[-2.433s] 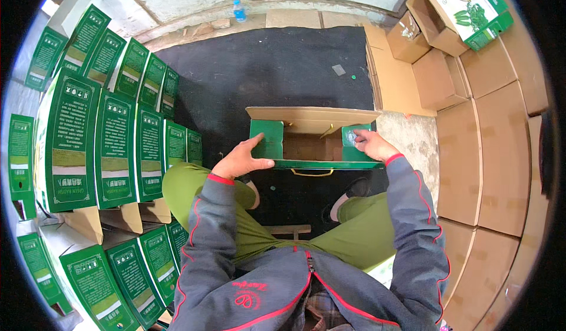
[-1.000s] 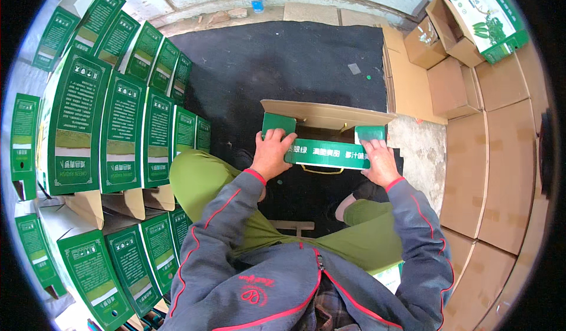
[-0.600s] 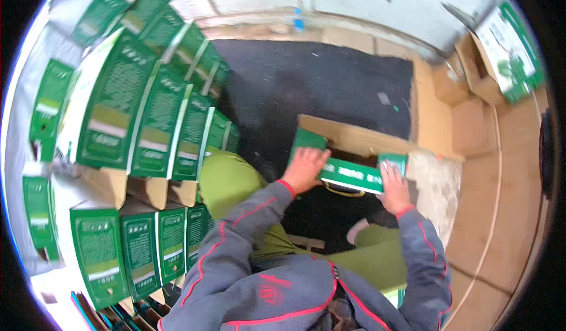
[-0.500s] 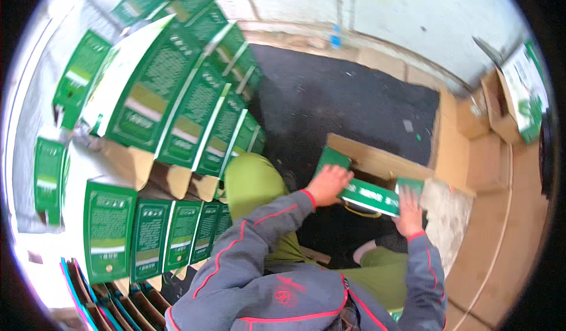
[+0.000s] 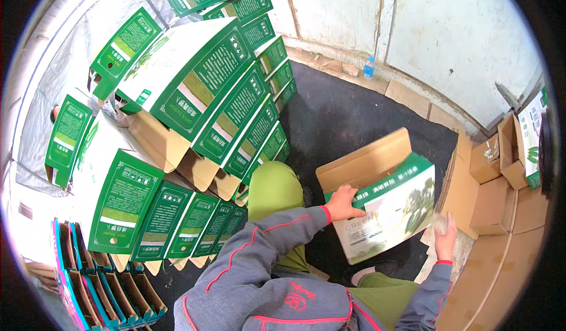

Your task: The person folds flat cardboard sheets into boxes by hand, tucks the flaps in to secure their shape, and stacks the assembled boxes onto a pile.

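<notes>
A white and green cardboard carton (image 5: 386,222) with leaf pictures stands tilted in front of my knees. Its brown lid flap (image 5: 365,163) is raised on the far side, and a green strip runs along the upper edge. My left hand (image 5: 345,203) grips the carton at its left upper corner, thumb over the white face and fingers on the green edge. My right hand (image 5: 445,239) is by the carton's lower right corner; its fingers are blurred, and whether they touch the carton cannot be made out.
Stacked green and white cartons (image 5: 194,89) rise at my left, with narrow open boxes (image 5: 106,292) below them. Brown cardboard boxes (image 5: 492,204) line the right side. A black mat (image 5: 354,112) covers the floor, and a blue bottle (image 5: 369,68) stands by the far wall.
The carton has tipped so its white face shows and its brown flap stands higher. My left hand has moved to its corner; my right hand has slid off the green strip, down and right.
</notes>
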`<state>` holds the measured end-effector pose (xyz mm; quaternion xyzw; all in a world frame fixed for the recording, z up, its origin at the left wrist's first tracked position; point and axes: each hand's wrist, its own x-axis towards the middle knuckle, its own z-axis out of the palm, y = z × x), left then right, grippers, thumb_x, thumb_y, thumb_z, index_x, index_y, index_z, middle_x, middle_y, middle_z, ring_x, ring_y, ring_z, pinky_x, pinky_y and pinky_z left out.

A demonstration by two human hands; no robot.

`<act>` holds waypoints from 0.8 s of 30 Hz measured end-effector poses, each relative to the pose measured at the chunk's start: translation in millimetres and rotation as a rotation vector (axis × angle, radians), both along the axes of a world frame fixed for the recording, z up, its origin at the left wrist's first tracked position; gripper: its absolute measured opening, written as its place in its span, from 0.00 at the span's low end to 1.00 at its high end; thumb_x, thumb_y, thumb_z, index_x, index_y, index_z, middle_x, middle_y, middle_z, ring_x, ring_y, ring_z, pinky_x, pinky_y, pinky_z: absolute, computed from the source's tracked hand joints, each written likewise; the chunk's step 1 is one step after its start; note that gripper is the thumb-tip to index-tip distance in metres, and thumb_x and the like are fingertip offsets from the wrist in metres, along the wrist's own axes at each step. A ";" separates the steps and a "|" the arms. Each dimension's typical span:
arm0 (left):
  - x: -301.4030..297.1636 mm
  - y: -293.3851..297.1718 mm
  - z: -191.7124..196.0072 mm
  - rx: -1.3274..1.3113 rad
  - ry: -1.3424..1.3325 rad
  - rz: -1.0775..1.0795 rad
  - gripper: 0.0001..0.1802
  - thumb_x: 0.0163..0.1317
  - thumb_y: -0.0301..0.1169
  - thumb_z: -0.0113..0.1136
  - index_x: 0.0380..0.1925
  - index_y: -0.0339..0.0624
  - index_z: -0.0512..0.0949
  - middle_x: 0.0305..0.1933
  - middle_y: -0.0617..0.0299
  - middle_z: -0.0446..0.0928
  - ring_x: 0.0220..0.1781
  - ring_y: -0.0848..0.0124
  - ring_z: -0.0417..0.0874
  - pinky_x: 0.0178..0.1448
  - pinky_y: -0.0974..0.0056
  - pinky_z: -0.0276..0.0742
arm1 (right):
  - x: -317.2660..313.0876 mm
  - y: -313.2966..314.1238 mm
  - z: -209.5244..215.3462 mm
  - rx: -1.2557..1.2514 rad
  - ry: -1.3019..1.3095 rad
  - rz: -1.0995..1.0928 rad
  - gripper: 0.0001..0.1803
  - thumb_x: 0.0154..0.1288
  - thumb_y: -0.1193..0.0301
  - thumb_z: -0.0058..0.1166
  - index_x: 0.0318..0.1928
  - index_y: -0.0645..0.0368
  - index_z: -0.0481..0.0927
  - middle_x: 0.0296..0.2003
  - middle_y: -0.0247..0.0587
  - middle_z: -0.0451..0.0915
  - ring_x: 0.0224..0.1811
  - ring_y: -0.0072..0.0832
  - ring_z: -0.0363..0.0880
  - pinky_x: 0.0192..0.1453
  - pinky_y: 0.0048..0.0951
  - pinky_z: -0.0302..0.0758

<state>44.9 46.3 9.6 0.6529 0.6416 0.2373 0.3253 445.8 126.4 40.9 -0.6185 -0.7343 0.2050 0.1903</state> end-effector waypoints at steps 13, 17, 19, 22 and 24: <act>-48.6 18.6 253.5 0.457 -1.087 0.252 0.25 0.57 0.38 0.65 0.48 0.32 0.71 0.42 0.58 0.76 0.42 0.72 0.77 0.47 0.66 0.75 | 17.3 -0.1 5.6 -0.052 0.160 -0.064 0.29 0.58 0.79 0.54 0.62 0.64 0.69 0.58 0.53 0.73 0.64 0.40 0.67 0.68 0.37 0.61; -95.8 -3.8 346.3 0.698 -1.113 0.246 0.24 0.61 0.42 0.58 0.50 0.35 0.72 0.45 0.55 0.78 0.44 0.67 0.81 0.48 0.64 0.77 | 6.3 -3.2 13.8 -0.122 0.280 -0.044 0.29 0.58 0.78 0.55 0.62 0.64 0.69 0.57 0.52 0.74 0.61 0.41 0.70 0.66 0.37 0.65; -114.7 -27.2 387.4 0.744 -1.129 0.349 0.22 0.65 0.40 0.54 0.53 0.37 0.71 0.48 0.55 0.79 0.47 0.63 0.83 0.49 0.62 0.81 | 6.9 -4.0 14.2 -0.146 0.263 -0.040 0.29 0.58 0.78 0.55 0.62 0.64 0.69 0.56 0.51 0.74 0.61 0.41 0.71 0.65 0.37 0.66; -178.9 -48.9 426.8 0.852 -1.132 0.251 0.21 0.64 0.39 0.56 0.51 0.37 0.72 0.47 0.54 0.80 0.45 0.62 0.83 0.50 0.60 0.81 | 13.8 2.7 4.2 -0.140 0.218 0.021 0.29 0.58 0.77 0.55 0.62 0.65 0.69 0.56 0.50 0.75 0.59 0.41 0.72 0.64 0.37 0.67; -214.1 -62.9 445.0 1.038 -0.982 0.500 0.20 0.63 0.38 0.57 0.50 0.37 0.73 0.47 0.54 0.80 0.45 0.62 0.83 0.50 0.59 0.81 | 15.4 2.4 -2.3 -0.143 0.276 0.010 0.28 0.59 0.77 0.55 0.62 0.64 0.70 0.54 0.51 0.76 0.57 0.40 0.73 0.62 0.36 0.68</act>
